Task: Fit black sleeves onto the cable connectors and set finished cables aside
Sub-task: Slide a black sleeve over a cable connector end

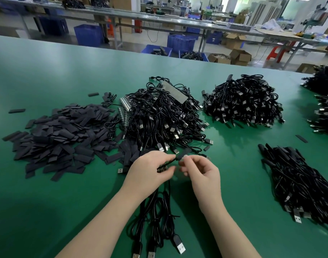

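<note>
Leftmost, heap of flat black sleeves (62,138) on green counter (47,75). Tangled pile of black USB cables (163,116) beside it. My left hand (150,169) pinches a small connector board; my right hand (201,169) pinches one black sleeve (182,155) at it. Finished sleeved cables (297,183) lie far right.

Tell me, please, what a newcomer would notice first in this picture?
Most striking are the two hands at the near centre: the left hand and the right hand together pinch a black sleeve on a cable end. Behind them on the green table lie a heap of loose sleeves at left and a tangled cable pile.
</note>
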Available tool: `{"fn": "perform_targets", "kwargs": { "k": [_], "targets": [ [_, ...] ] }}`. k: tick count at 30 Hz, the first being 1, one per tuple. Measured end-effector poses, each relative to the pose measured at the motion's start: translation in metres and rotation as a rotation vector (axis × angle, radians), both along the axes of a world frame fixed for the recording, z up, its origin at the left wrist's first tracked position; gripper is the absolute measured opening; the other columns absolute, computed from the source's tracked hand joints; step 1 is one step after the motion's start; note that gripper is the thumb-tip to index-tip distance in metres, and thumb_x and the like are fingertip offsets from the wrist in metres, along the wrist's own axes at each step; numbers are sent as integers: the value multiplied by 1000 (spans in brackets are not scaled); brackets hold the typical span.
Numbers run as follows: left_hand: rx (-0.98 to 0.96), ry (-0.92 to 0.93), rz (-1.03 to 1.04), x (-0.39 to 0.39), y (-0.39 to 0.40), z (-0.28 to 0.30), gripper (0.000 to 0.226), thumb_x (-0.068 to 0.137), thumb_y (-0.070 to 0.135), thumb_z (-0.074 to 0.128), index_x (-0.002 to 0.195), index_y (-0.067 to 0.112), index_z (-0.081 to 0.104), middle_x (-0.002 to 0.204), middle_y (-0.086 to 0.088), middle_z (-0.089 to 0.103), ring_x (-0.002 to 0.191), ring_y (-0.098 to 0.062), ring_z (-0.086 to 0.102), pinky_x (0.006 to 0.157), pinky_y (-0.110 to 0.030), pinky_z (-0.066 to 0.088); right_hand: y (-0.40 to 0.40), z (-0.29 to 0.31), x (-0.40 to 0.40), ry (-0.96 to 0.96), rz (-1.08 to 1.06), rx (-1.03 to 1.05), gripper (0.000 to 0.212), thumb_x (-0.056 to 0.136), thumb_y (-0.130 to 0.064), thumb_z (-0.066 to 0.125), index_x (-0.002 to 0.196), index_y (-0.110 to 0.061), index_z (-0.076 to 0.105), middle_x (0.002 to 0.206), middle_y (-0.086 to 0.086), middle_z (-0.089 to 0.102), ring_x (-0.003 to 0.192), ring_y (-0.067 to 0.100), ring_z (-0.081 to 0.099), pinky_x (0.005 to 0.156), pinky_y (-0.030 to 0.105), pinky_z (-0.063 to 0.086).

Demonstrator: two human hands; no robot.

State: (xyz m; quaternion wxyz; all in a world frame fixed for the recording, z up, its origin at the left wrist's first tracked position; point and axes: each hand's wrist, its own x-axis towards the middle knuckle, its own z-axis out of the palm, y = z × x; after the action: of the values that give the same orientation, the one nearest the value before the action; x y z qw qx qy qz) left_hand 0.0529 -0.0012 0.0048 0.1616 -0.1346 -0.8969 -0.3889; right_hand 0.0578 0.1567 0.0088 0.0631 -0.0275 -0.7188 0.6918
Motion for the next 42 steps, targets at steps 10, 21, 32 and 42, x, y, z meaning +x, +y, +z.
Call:
{"fn": "perform_targets", "kwargs": {
  "k": [10,21,32,42],
  "targets": [
    [-37,242,24,2,-3,1,40,76,-1,69,108,21,76,100,8,75,99,-2,64,90,-4,41,-13,0,10,136,53,360,19,85,-35,75,69,-39,68,65,-22,67,59,-3,58,56,8,39],
    [-126,813,60,3,-7,11,46,98,15,58,140,10,41,90,1,76,65,-10,61,56,-30,52,-26,35,15,196,57,-20,20,90,-16,72,71,-21,76,63,-11,64,59,3,53,58,14,41],
    [-42,446,112,5,0,10,52,93,19,55,142,9,44,104,13,71,73,7,45,87,-19,41,141,115,6,226,-636,806,15,94,-42,57,93,-28,63,80,-6,70,66,20,63,61,35,51],
    [-157,168,332,-4,-17,9,52,91,13,58,141,18,47,90,16,69,73,-6,59,104,-32,32,139,69,-17,59,-522,1151,20,94,-21,62,97,-6,75,78,15,72,68,33,63,69,35,48]
  ]
}}
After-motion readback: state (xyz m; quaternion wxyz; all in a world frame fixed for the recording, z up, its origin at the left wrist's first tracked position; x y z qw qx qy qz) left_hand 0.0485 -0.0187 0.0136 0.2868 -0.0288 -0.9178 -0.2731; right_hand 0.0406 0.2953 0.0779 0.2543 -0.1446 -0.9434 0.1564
